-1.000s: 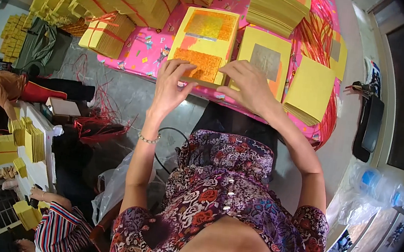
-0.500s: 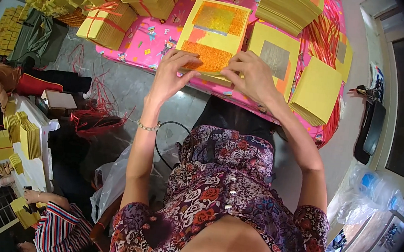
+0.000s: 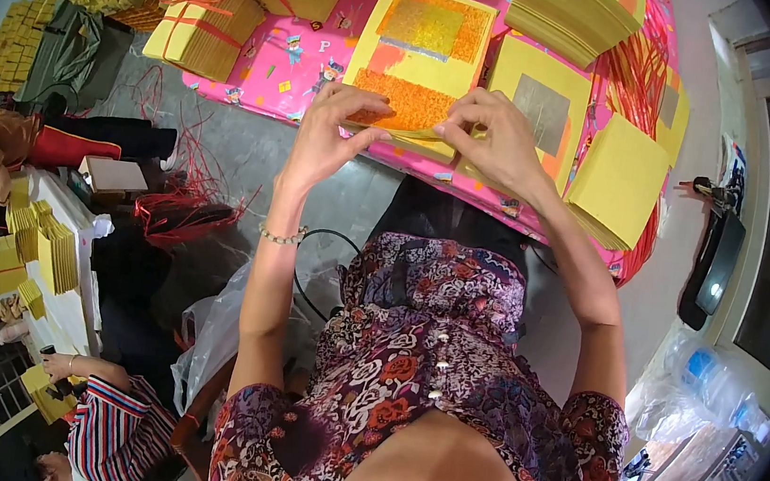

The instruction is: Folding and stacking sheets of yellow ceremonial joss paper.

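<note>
A stack of yellow joss paper [image 3: 373,49] lies in front of me; its top sheet has orange patches and a shiny foil square. My left hand [image 3: 333,130] is at the near left corner, fingers bent over the top and thumb at the front edge. At the near right corner, my right hand [image 3: 494,139] pinches the paper edge between thumb and fingers. How many sheets each hand grips cannot be seen. Just right of it lies another yellow stack with a silver foil square [image 3: 540,114].
The table has a pink patterned cover [image 3: 282,62]. Tied yellow bundles [image 3: 201,34] stand far left, a tall stack [image 3: 572,20] far right. A plain yellow stack [image 3: 614,186] sits beside red plastic ties [image 3: 628,69]. At left, a person in striped sleeves [image 3: 122,424] works at another table.
The view has shifted slightly, so the table things appear farther right and higher. Both hands stay at the stack's near edge, the right fingers a little more curled.
</note>
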Tool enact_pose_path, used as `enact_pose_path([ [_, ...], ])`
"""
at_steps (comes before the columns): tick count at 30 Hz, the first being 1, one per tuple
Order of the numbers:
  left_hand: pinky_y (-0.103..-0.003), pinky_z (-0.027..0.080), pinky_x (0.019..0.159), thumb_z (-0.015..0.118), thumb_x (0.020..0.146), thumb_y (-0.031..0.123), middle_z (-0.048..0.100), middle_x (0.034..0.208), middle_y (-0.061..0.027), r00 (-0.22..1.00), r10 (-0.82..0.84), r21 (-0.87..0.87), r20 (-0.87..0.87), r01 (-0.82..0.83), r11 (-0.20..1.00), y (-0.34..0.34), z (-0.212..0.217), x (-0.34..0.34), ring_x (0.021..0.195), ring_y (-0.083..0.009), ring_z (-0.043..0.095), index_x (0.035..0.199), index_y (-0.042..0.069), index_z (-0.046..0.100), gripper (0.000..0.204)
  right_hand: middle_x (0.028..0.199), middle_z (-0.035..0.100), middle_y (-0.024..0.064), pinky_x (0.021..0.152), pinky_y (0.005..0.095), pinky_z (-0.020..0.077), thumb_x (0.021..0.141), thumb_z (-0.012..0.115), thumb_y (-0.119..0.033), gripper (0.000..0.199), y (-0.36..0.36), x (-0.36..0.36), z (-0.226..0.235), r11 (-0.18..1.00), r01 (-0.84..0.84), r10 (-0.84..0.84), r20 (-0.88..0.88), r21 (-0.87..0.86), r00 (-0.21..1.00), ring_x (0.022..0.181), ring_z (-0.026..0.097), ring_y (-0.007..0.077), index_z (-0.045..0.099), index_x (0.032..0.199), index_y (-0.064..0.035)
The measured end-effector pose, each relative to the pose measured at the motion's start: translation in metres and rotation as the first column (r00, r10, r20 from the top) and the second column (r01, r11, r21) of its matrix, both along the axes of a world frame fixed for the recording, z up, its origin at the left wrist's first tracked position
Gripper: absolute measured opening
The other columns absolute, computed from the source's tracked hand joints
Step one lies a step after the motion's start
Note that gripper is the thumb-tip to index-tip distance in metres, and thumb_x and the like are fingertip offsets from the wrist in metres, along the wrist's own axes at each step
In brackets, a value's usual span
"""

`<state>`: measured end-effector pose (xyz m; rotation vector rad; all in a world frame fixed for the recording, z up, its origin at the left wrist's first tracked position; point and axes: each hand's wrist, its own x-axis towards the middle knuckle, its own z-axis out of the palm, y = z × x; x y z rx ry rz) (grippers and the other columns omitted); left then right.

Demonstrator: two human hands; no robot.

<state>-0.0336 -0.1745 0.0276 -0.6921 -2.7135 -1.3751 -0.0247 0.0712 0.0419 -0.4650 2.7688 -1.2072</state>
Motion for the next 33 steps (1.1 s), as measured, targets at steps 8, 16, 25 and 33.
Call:
enact_pose_path([
  [8,-0.034,0.049,0.085,0.079,0.065,0.011,0.067,0.103,-0.0037,1.000,-0.014,-0.009,0.007,0.014,1.000,-0.001,0.000,-0.001,0.099,-0.0232,0.053,0.095,0.007,0.069,0.032,0.083,0.063,0.0024,0.074,0.0333,0.0427,0.079,0.070,-0.028,0.020,0.000,0.001,0.000,1.000,0.020,-0.021,-0.009,-0.012,1.000,0.081,0.055,0.0207,0.071,0.074,-0.0083],
  [16,-0.034,0.049,0.087,0.077,0.068,0.009,0.067,0.103,-0.0037,0.997,-0.028,0.034,0.073,0.026,0.999,-0.005,-0.002,-0.004,0.102,-0.0224,0.053,0.095,0.007,0.069,0.029,0.079,0.064,0.0062,0.074,0.0370,0.0457,0.075,0.070,-0.025,0.019,-0.002,0.000,0.000,0.997,0.041,-0.041,0.000,-0.063,0.999,0.080,0.057,0.0249,0.069,0.071,-0.0068],
  [25,-0.035,0.049,0.087,0.067,0.079,0.008,0.067,0.105,-0.0072,0.988,-0.126,0.008,0.092,0.125,0.992,-0.016,0.003,-0.012,0.102,-0.0224,0.055,0.098,0.006,0.070,0.019,0.083,0.064,0.0035,0.070,0.0302,0.0467,0.078,0.070,-0.022,0.016,0.001,-0.004,-0.001,0.995,0.041,-0.032,0.105,-0.086,0.994,0.078,0.058,0.0170,0.072,0.078,-0.0057],
  [33,-0.031,0.053,0.081,0.064,0.080,0.007,0.067,0.105,-0.0068,0.984,-0.132,0.051,0.122,0.127,0.991,-0.014,0.005,-0.010,0.099,-0.0206,0.057,0.101,0.006,0.070,0.021,0.075,0.063,0.0085,0.069,0.0354,0.0457,0.076,0.068,-0.030,0.025,0.000,-0.005,-0.009,0.983,0.078,-0.062,0.102,-0.164,0.993,0.075,0.060,0.0246,0.070,0.072,-0.0052],
])
